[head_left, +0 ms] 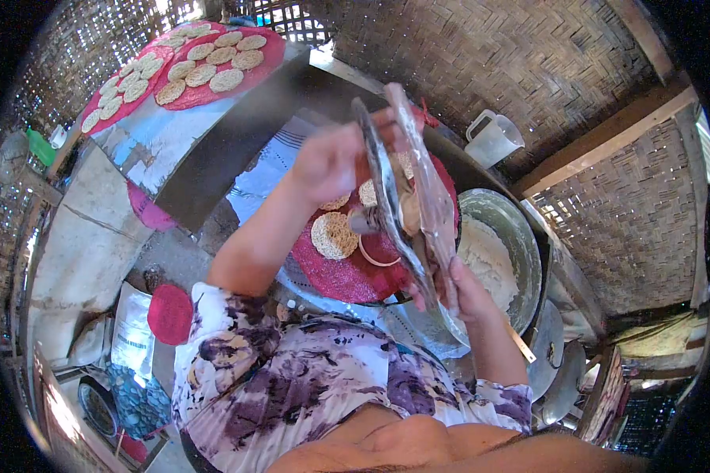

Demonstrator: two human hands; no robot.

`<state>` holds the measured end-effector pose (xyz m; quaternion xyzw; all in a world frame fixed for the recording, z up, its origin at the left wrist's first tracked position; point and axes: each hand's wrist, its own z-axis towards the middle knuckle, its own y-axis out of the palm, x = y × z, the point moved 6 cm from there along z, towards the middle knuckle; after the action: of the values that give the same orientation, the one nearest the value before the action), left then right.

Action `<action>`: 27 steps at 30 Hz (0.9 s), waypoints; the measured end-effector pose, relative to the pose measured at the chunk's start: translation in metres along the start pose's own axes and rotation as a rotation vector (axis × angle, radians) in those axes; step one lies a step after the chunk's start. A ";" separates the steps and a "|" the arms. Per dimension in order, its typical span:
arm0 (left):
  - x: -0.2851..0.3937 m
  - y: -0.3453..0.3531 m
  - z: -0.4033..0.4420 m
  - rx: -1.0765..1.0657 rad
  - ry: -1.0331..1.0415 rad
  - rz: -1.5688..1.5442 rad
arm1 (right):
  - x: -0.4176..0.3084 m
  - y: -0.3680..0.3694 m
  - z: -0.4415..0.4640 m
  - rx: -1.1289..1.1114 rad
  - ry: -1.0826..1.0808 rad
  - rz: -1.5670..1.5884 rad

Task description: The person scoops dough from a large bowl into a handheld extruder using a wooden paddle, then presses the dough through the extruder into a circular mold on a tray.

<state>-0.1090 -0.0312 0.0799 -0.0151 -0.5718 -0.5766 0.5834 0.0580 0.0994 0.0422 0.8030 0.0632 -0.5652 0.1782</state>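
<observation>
Two thin flat plates, seen nearly edge-on, stand tilted between my hands: a dark plate (383,177) on the left and a plastic-covered plate (427,185) on the right. A tan, dough-like piece (410,211) shows in the gap between them. At the upper end my left hand (331,164), blurred, is closed round the dark plate's edge, with fingers showing behind it. Lower down my right hand (469,290) grips the plates' bottom end, thumb on the plastic-covered side. Below them lie textured round flat cakes (334,236) and a ring (379,252) on a red round mat (315,266).
A large basin (531,236) of white flour-like material (485,260) stands right of the mat. Behind it is a clear plastic jug (495,139). More cakes lie on red sheets (272,51) upper left. Metal lids (564,378) lean lower right; woven walls (481,63) enclose the space.
</observation>
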 end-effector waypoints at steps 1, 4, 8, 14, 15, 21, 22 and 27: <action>0.013 0.008 0.011 0.058 -0.030 -0.250 | 0.002 -0.002 -0.005 -0.017 0.039 0.034; -0.002 0.003 0.030 -0.030 -0.051 -0.575 | 0.009 -0.013 -0.014 0.024 0.154 0.107; -0.041 -0.013 0.035 0.146 -0.054 -0.611 | 0.010 -0.038 -0.019 0.141 0.261 0.053; -0.068 -0.030 0.033 0.260 -0.016 -0.605 | 0.008 -0.053 -0.023 0.240 0.405 -0.110; -0.070 -0.033 0.030 0.271 -0.029 -0.610 | 0.008 -0.052 -0.024 0.235 0.413 -0.117; -0.059 -0.051 0.017 0.342 -0.006 -0.534 | 0.017 -0.041 -0.008 0.265 0.406 -0.123; -0.055 -0.053 0.018 0.323 -0.001 -0.532 | 0.019 -0.041 -0.004 0.267 0.392 -0.135; -0.035 -0.057 0.032 0.302 0.027 -0.523 | 0.004 -0.044 0.012 0.334 0.292 -0.311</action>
<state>-0.1575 -0.0058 0.0303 0.2275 -0.6276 -0.6160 0.4183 0.0351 0.1351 0.0255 0.8750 0.1168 -0.4664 -0.0566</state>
